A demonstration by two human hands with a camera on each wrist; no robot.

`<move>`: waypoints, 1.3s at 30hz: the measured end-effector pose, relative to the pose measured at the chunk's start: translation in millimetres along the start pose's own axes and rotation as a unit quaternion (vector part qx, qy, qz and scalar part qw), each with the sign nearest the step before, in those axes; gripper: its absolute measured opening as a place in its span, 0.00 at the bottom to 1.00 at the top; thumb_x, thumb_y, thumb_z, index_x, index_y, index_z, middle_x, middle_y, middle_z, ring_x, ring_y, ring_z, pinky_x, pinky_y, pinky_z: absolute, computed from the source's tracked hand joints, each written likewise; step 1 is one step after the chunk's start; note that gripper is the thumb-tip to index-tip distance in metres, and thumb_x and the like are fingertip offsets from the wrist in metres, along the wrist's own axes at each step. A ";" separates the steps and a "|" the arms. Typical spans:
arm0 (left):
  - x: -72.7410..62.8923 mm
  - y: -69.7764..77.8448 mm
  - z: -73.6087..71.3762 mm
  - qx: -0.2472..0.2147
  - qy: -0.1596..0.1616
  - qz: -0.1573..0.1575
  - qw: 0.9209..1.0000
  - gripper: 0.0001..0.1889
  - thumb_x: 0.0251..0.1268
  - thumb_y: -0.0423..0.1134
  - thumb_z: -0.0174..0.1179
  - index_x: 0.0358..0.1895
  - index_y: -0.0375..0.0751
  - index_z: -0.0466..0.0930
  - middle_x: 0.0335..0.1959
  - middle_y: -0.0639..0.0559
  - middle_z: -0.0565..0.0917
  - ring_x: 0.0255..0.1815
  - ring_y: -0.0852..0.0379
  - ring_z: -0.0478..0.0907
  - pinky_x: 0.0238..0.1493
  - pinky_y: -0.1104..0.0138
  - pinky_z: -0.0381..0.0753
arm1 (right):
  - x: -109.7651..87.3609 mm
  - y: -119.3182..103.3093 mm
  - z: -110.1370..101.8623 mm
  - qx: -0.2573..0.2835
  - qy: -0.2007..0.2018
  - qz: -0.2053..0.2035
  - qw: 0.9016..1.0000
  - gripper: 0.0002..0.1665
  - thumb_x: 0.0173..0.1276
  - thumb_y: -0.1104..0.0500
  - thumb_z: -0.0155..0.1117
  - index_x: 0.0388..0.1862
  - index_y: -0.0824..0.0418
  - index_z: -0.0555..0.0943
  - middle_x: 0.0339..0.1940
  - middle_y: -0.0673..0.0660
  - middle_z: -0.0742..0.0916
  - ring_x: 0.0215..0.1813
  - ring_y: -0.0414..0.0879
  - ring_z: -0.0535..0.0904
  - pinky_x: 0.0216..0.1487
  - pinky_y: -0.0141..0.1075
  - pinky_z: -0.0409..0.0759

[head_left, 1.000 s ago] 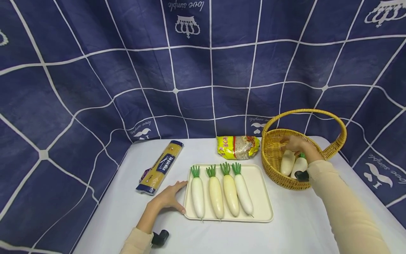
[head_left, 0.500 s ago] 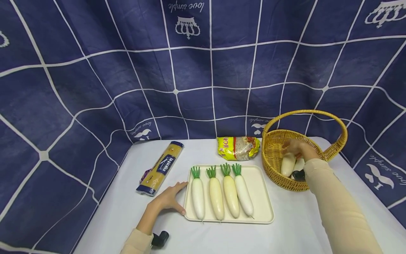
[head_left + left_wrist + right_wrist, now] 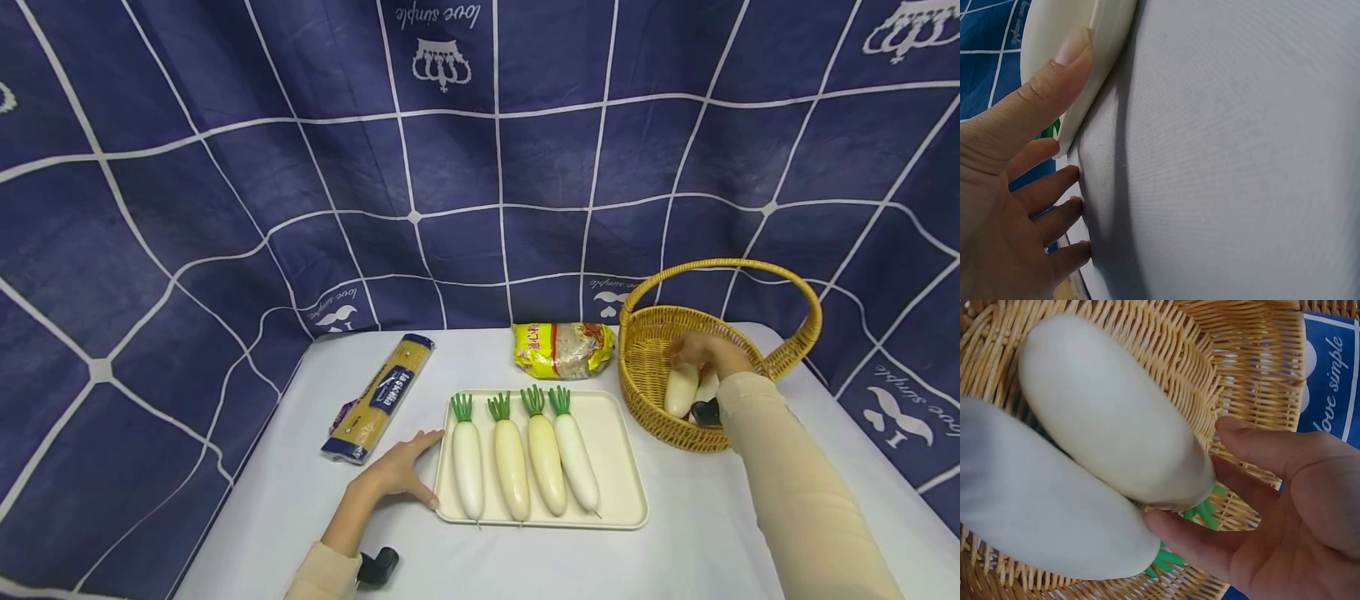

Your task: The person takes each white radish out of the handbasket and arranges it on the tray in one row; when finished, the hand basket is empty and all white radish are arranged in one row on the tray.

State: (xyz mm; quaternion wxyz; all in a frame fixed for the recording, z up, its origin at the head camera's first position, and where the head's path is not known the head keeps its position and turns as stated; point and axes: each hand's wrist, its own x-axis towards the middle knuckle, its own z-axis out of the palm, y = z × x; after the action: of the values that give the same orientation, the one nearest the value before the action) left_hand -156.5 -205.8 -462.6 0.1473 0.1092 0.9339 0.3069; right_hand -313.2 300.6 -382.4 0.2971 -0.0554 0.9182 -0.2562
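A cream tray (image 3: 618, 492) on the table bears several white radishes (image 3: 512, 467) with green tops. My left hand (image 3: 397, 468) is at the tray's left side, fingers spread; in the left wrist view its thumb (image 3: 1060, 72) rests on the tray's rim. My right hand (image 3: 712, 352) reaches into the wicker basket (image 3: 641, 367), at the leafy end of a white radish (image 3: 1116, 412). Its thumb is on one side and a fingertip (image 3: 1166, 522) lies between this radish and a second one (image 3: 1047, 500). The thumb looks slightly apart from the radish.
A spaghetti pack (image 3: 381, 396) lies at the left. Behind the tray is a yellow bag (image 3: 562, 350) of dry food. The basket's handle (image 3: 720, 263) arches above its opening. A blue checked cloth (image 3: 450, 167) hangs behind the table.
My right hand has shifted slightly left and lower in the basket, over the radishes' leafy ends. The left hand and the tray stay where they were.
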 end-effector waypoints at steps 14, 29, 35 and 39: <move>0.3 -0.6 0.1 0.001 0.000 0.001 1.000 0.58 0.20 0.43 0.81 0.69 0.41 0.64 0.68 0.30 0.61 0.68 0.31 0.58 0.66 0.39 0.58 | 3.7 -8.6 0.9 0.026 -0.034 0.020 0.999 0.30 0.66 0.70 0.52 0.66 0.75 0.59 0.63 0.80 0.62 0.63 0.75 0.60 0.45 0.48 0.84; 0.0 -2.2 -0.2 -0.013 0.003 0.007 1.000 0.58 0.19 0.45 0.81 0.68 0.41 0.64 0.68 0.29 0.62 0.67 0.28 0.57 0.65 0.37 0.57 | 5.8 -12.2 8.7 0.028 -0.037 0.038 0.998 0.25 0.63 0.63 0.63 0.56 0.75 0.70 0.46 0.67 0.78 0.44 0.54 0.75 0.43 0.45 0.83; 1.1 -1.4 1.1 0.001 0.004 -0.002 1.000 0.58 0.20 0.43 0.81 0.69 0.41 0.64 0.68 0.30 0.61 0.68 0.30 0.58 0.65 0.38 0.58 | 6.7 -10.4 8.5 0.031 -0.022 0.032 0.999 0.23 0.62 0.59 0.65 0.49 0.75 0.75 0.42 0.64 0.79 0.42 0.54 0.76 0.43 0.47 0.83; 0.7 -0.8 1.3 0.000 0.004 -0.005 1.000 0.58 0.20 0.43 0.81 0.69 0.42 0.64 0.68 0.31 0.62 0.68 0.31 0.58 0.65 0.39 0.58 | 5.9 -9.6 7.9 0.037 -0.015 0.029 0.999 0.20 0.62 0.60 0.65 0.45 0.74 0.74 0.39 0.64 0.78 0.42 0.55 0.75 0.42 0.48 0.83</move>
State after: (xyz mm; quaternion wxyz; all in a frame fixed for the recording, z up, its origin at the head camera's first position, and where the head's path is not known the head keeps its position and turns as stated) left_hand -156.8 -205.6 -464.2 0.1450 0.1035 0.9350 0.3066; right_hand -313.9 287.4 -386.0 0.3201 -0.0213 0.9048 -0.2800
